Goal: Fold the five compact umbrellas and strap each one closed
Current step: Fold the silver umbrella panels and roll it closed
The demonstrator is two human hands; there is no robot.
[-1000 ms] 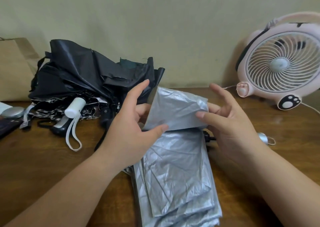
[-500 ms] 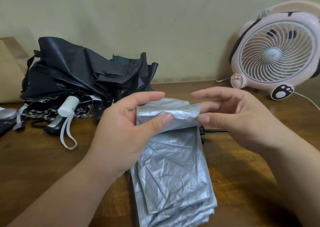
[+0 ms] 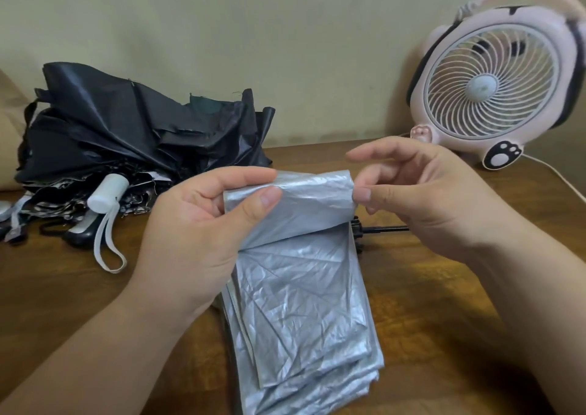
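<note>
Soft, even light; perhaps edge-warped.

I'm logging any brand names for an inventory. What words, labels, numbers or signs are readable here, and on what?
None can be read.
Silver umbrella: plain cloth, no print visible.
Black umbrellas: a light pattern at the lower edge, no letters made out.
White handle: blank.
Pink fan: only a paw picture on its foot and dark marks behind the grille, no lettering.
</note>
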